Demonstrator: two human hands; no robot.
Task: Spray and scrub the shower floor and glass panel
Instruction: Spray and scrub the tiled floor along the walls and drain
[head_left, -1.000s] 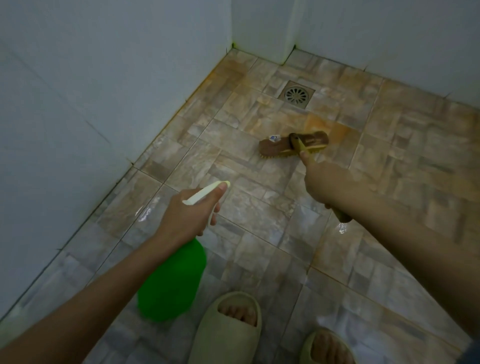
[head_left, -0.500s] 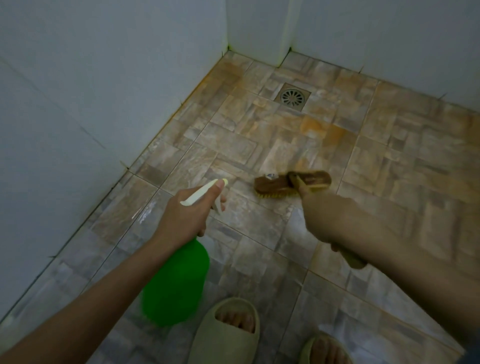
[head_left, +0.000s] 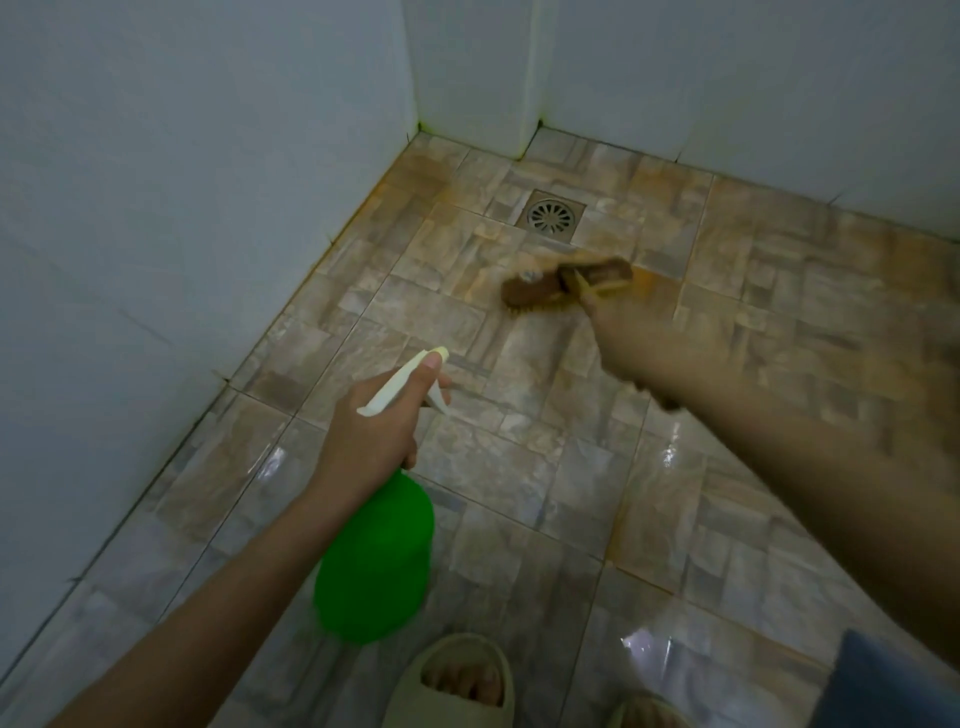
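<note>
Clearly the brown long-handled scrub brush with yellowish bristles is the working tool: its head lies bristles-down on the stone-patterned ceramic tile floor, just below the square metal drain with a round slotted grate in the upper middle of the frame. The right hand has its grip wrapped tight on the handle, close behind the head. Judging by its shape, the brush is stiff and light, and holding it near the head should let the arm press the bristles hard into the grout; the handle may be slick if wet. The brush and that hand are blurred, so finer detail cannot be told.

At centre frame the left hand has its grip clamped around the neck of the green plastic spray bottle with a cream trigger nozzle, thumb lying along the top of the nozzle, the round body hanging below the wrist. It looks smooth and rigid, and its weight would depend on how full it is, which cannot be seen.

Glossy tiles catch bright reflections at the lower right, suggesting a wet, slippery surface. Orange-brown staining gathers around the drain and along the foot of the plain white wall on the left. 2 pale green foam slippers sit at the bottom edge.
</note>
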